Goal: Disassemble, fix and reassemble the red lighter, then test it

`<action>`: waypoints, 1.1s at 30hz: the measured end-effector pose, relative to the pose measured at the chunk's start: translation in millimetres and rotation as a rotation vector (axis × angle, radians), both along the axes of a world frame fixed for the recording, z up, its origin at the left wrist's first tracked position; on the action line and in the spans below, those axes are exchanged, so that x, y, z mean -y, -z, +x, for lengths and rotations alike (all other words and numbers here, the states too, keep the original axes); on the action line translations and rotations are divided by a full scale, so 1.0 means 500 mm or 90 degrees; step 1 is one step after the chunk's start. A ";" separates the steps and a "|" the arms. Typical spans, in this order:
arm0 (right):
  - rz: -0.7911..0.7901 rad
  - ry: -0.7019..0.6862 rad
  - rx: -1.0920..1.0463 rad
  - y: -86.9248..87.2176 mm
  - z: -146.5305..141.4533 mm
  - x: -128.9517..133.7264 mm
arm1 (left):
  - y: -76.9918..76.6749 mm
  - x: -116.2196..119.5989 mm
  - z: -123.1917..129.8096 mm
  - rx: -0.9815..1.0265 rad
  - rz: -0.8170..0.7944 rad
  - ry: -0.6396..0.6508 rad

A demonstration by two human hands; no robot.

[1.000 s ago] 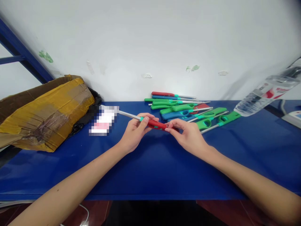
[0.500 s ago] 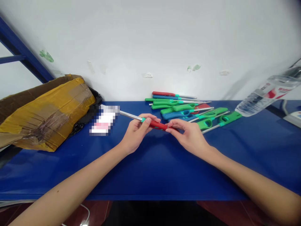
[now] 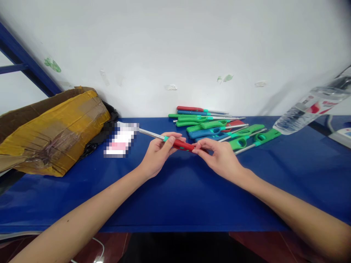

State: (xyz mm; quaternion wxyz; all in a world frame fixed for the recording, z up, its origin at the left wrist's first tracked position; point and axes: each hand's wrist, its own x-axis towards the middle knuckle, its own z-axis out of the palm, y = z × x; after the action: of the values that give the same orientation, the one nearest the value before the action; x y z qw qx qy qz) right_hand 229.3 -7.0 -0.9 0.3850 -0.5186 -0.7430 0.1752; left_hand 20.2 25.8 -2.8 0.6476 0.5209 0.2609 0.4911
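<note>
Between my hands is a red long-neck lighter (image 3: pixel 183 145) with a green collar and a metal tube that points to the upper left. My left hand (image 3: pixel 159 153) is closed round it near the collar, thumb on top. The fingertips of my right hand (image 3: pixel 219 155) pinch the end of the red handle, and they hide part of it. Just behind my right hand lies a pile of green, blue and red long-neck lighters (image 3: pixel 208 124) on the blue table (image 3: pixel 175 197).
At the left sits a box wrapped in yellow-brown tape (image 3: pixel 57 135), with black plastic behind it. A blurred white paper (image 3: pixel 119 140) lies beside it. A clear water bottle (image 3: pixel 307 109) stands at the right, near a white device (image 3: pixel 341 135). A white wall (image 3: pixel 153 47) rises behind the table.
The view has shifted very slightly. Both hands keep the same hold on the red lighter, with hardly any visible movement.
</note>
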 end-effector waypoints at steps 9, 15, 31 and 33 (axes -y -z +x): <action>-0.008 -0.005 -0.036 0.003 -0.001 0.002 | 0.000 -0.004 0.001 -0.002 0.002 -0.006; -0.089 -0.030 -0.129 -0.002 0.005 -0.006 | -0.002 -0.013 -0.003 0.033 -0.014 0.008; -0.608 -0.344 -0.473 -0.036 -0.015 0.019 | -0.023 0.011 0.011 0.091 -0.105 0.080; -0.654 -0.331 -0.475 -0.035 -0.013 0.018 | -0.021 0.011 0.012 0.080 -0.122 0.090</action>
State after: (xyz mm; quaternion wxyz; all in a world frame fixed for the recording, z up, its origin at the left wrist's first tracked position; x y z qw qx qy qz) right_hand 222.7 -16.2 16.7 0.2656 -0.3456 -0.4838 0.7589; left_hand 26.2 20.4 7.5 0.7424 0.4421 0.2283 0.4486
